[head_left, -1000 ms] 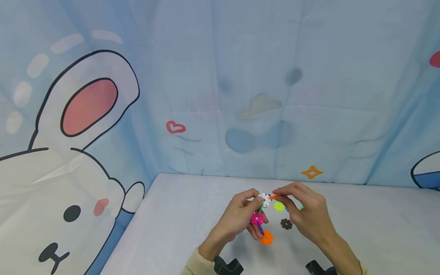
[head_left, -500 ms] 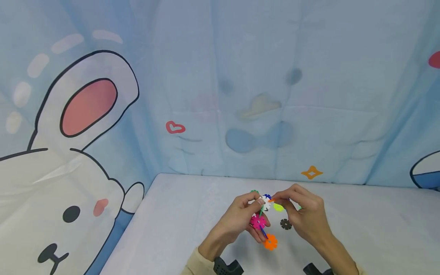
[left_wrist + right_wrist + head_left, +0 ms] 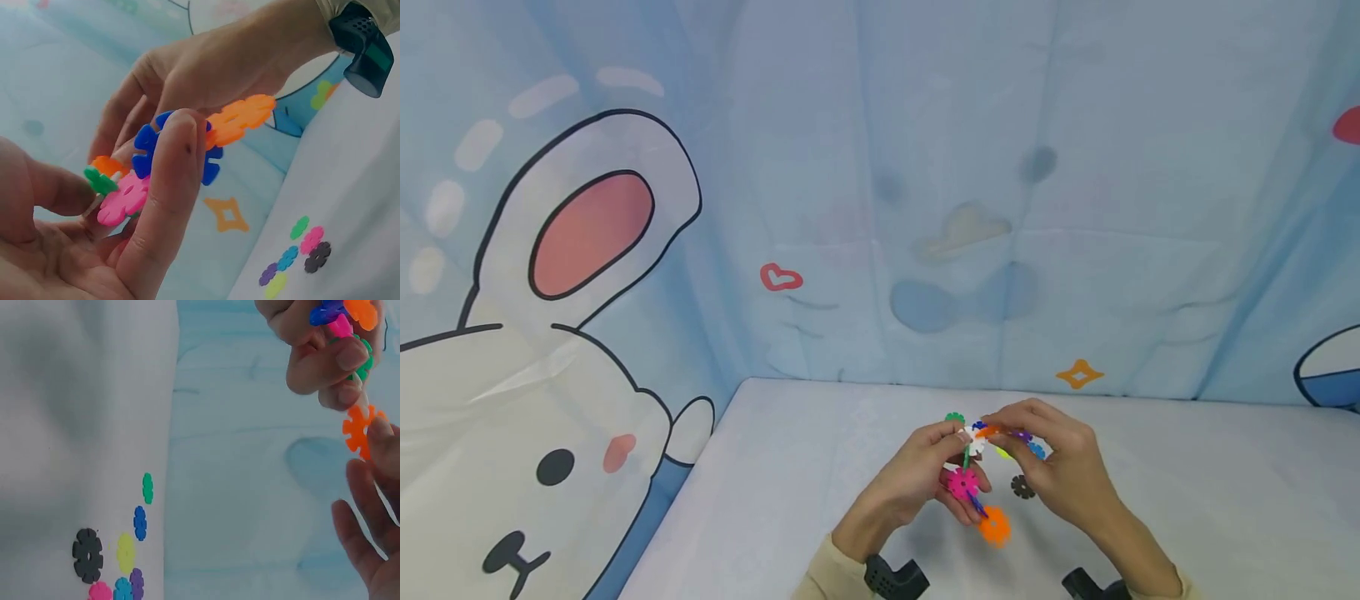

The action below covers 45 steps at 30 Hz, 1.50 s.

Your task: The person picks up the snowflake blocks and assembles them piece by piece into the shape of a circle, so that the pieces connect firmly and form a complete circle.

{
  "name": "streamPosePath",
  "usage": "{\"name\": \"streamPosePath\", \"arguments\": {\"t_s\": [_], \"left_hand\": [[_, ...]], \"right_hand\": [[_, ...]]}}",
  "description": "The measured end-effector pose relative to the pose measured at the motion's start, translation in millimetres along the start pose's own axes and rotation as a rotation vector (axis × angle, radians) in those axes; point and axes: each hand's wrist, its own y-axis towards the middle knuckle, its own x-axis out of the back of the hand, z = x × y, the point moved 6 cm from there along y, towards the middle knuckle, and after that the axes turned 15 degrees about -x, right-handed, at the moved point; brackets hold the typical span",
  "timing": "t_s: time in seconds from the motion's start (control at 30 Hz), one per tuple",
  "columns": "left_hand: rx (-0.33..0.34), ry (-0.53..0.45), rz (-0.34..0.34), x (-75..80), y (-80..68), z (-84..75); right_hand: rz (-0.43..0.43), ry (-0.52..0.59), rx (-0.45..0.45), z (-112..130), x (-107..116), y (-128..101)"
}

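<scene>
Held up above the table (image 3: 820, 467) between both hands — left hand (image 3: 917, 479) curled round the cluster of snap-together discs (image 3: 973, 479), right hand (image 3: 1060, 475) pinching an orange disc (image 3: 990, 432) at its top — light, stiff, likely best gripped by the rims.

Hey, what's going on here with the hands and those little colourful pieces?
A person is joining plastic snowflake discs over a pale table. The left hand grips a linked cluster of pink, blue, green, white and orange discs. The right hand pinches an orange disc against the cluster's top. Loose discs lie on the table, among them a black disc, with more showing in the right wrist view.
</scene>
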Motion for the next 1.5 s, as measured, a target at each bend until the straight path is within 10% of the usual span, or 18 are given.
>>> {"name": "streamPosePath", "arguments": {"t_s": [0.2,0.37,0.53,1.23,1.5], "left_hand": [[-0.049,-0.013,-0.132,26.4,0.1,-10.7],[-0.071,-0.056,-0.158,38.8,-1.7,-16.7],[-0.054,-0.081,-0.157,40.8,-1.3,-17.0],[-0.050,-0.146,-0.181,38.8,-0.6,-12.0],[-0.044,-0.150,-0.176,40.5,-1.1,-12.7]], "right_hand": [[0.080,-0.103,-0.177,-30.8,-8.5,1.2],[0.324,-0.214,-0.352,-66.4,-36.5,-12.3],[0.502,-0.275,-0.323,-79.2,-63.2,-26.7],[0.559,-0.392,-0.221,-90.3,-111.0,1.3],[0.565,-0.396,-0.321,-86.7,-118.7,3.3]]}}
